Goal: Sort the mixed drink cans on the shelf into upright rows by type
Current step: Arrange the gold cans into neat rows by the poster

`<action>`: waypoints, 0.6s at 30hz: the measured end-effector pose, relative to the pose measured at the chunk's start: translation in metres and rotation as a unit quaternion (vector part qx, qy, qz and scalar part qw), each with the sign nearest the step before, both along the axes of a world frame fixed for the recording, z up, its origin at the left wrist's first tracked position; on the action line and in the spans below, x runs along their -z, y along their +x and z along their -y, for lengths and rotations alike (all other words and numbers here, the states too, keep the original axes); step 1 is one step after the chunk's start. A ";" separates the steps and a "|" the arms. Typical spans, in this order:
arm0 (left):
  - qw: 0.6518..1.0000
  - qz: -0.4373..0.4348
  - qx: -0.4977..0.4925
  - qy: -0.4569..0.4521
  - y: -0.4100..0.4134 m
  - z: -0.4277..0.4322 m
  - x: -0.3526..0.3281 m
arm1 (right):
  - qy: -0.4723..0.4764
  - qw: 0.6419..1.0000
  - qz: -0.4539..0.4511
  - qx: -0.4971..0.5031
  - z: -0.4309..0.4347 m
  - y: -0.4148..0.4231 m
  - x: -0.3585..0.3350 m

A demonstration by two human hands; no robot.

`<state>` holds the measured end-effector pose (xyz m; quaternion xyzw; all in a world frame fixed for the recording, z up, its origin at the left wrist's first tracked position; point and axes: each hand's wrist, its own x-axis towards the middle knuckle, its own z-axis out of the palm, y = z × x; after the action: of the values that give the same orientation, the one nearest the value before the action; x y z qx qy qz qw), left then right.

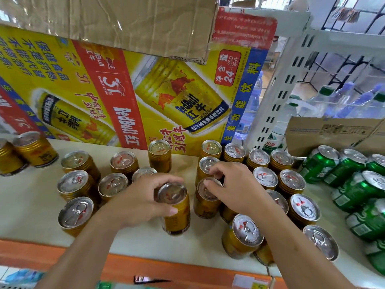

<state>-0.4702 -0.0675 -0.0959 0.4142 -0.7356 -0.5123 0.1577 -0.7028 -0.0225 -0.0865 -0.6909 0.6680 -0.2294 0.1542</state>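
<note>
Several gold energy-drink cans stand upright on the cream shelf (25, 205). My left hand (143, 201) grips one gold can (177, 213) near the shelf's middle, fingers over its top and thumb on its side. My right hand (231, 186) pinches the lid rim of the neighbouring gold can (205, 207). More gold cans (304, 209) stand in rows to the right. Loose gold cans (76, 213) stand at the left. Green cans (354, 192) lie grouped at the far right.
A yellow and red printed carton (125, 90) stands along the back of the shelf, with a brown cardboard flap (116, 21) above it. A brown box (333, 132) sits behind the green cans. A white perforated upright (277, 97) divides the shelves. The orange shelf edge (166, 268) runs along the front.
</note>
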 end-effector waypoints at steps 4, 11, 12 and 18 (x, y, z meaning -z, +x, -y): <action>0.997 0.061 0.034 -0.040 -0.004 -0.014 0.014 | -0.009 1.000 0.004 -0.001 -0.003 -0.001 0.002; 0.973 0.184 -0.058 -0.128 -0.013 -0.029 0.022 | -0.002 1.000 0.012 -0.006 -0.009 0.000 0.001; 0.972 0.179 -0.069 -0.134 -0.014 -0.029 0.023 | -0.001 1.000 0.009 -0.005 -0.011 0.000 0.001; 0.998 0.059 -0.027 -0.029 -0.021 -0.034 0.020 | -0.013 0.999 -0.025 0.035 -0.019 -0.012 0.002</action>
<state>-0.4909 -0.0335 -0.1162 0.4582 -0.7468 -0.4612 0.1399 -0.7150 -0.0033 -0.0880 -0.6745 0.6924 -0.2263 0.1200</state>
